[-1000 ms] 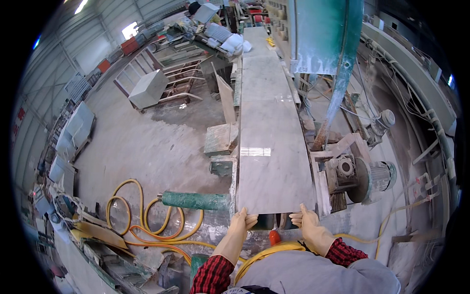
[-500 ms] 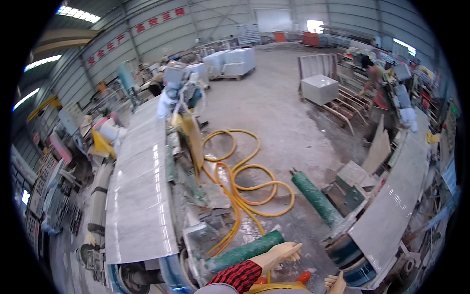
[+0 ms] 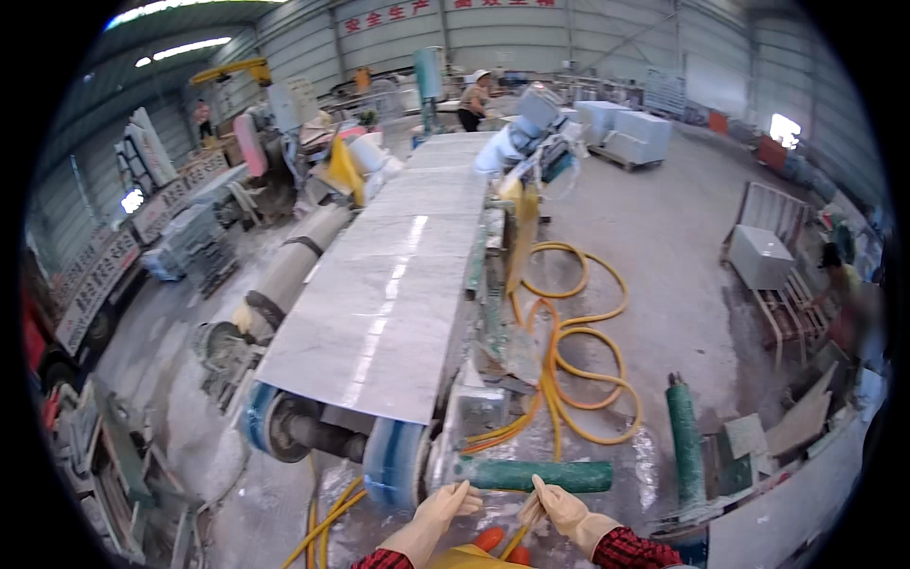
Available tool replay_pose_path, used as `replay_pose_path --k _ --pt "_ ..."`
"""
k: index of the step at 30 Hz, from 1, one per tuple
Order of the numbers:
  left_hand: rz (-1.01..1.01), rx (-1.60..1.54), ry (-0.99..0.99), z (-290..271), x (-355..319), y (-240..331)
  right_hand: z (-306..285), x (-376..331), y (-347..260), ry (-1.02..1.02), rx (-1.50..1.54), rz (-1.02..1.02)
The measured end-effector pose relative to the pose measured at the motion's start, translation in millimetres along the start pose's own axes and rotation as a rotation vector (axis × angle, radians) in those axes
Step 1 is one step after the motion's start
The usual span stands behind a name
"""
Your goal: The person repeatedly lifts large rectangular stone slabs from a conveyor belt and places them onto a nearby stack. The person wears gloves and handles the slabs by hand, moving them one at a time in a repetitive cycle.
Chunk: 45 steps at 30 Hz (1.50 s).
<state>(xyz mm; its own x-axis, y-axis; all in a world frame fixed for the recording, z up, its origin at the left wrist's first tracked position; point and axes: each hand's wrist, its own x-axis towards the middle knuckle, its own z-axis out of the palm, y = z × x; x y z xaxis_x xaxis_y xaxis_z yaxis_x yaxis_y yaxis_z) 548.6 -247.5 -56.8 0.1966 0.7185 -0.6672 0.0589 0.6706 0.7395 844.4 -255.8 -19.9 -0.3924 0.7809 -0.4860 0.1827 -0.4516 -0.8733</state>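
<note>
Both my hands wear cream rubber gloves below red-and-black checked sleeves. My left hand [image 3: 438, 515] is beside the blue-edged roller end [image 3: 393, 465] of a conveyor, its fingers drawn together with nothing visible in them. My right hand [image 3: 567, 515] hangs just in front of a green roller [image 3: 545, 475], fingers loosely apart and holding nothing that I can see. A pale, glossy stone slab [image 3: 370, 308] lies lengthwise on the conveyor ahead and to the left. The toes of my orange boots [image 3: 489, 539] show between the hands, below a yellow apron.
Looped yellow hose [image 3: 621, 379] lies on the wet floor. Another green roller [image 3: 683, 441] is at the right, near a second slab [image 3: 806, 517]. A person in a white hat [image 3: 472, 100] stands beyond the conveyor; another person [image 3: 839, 299] is at the far right. Wrapped blocks [image 3: 637, 138] stand behind.
My view has swung left, so the near conveyor and slab now lie more centrally. My hands have drawn back toward my body, and the right one has come further into view.
</note>
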Motion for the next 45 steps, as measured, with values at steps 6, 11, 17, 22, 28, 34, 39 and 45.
replay_pose_path --k 6,11,17,22,28,34,39,45 --pt "-0.094 -0.159 0.321 -69.3 -96.1 -54.8 80.7 34.3 -31.7 -0.309 0.171 0.024" --pt "0.008 -0.345 0.522 -103.3 -147.6 -68.4 170.8 73.6 -71.0 -0.213 0.006 -0.419" --pt "0.134 -0.471 0.601 -192.7 -158.5 -123.2 227.6 224.6 -152.9 0.298 -0.702 -0.979" --pt "0.198 -0.534 0.695 -257.6 -215.4 -120.0 233.0 305.4 -157.6 0.662 -1.134 -0.880" --pt "0.214 -0.604 0.745 -336.7 -234.8 -113.9 249.5 297.8 -164.8 0.700 -1.192 -0.959" --pt "0.252 -0.513 0.606 -363.1 -184.0 -70.3 258.4 274.2 -191.2 0.666 -1.184 -0.981" --pt "0.204 -0.348 0.523 -400.5 -166.2 -13.2 264.9 261.8 -211.2 0.649 -1.103 -0.991" --pt "0.406 -0.028 0.537 -478.5 -115.3 62.0 267.4 262.5 -209.2 0.668 -1.067 -0.955"
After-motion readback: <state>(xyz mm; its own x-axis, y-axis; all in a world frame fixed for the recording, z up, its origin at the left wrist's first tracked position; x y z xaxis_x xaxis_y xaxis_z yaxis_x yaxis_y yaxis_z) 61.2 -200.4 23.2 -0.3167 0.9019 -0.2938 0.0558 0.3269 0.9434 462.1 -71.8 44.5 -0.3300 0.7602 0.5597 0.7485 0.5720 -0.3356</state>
